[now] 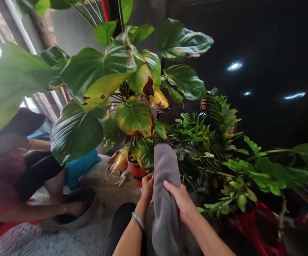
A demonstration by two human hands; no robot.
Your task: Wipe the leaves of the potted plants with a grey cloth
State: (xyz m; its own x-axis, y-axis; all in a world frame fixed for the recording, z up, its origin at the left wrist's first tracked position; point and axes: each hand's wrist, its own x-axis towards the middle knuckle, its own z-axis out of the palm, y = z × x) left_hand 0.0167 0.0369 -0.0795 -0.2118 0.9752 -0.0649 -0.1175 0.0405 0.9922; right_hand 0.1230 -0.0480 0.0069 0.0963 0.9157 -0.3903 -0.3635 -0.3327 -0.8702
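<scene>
Floor (95,238) beside the red plant pot (136,170): grey towel (165,167) upright between my hands, long axis toward the pot; left hand (147,187) curled round its edge, right hand (177,199) pressed flat on it.

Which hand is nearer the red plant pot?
Left. The left hand is just below the red plant pot; the right hand is farther off, beyond the grey towel.

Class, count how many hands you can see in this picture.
3: the left hand and right hand on the grey towel, and a co-worker's hand in a dark bowl; their other hand is hidden behind leaves.
</scene>
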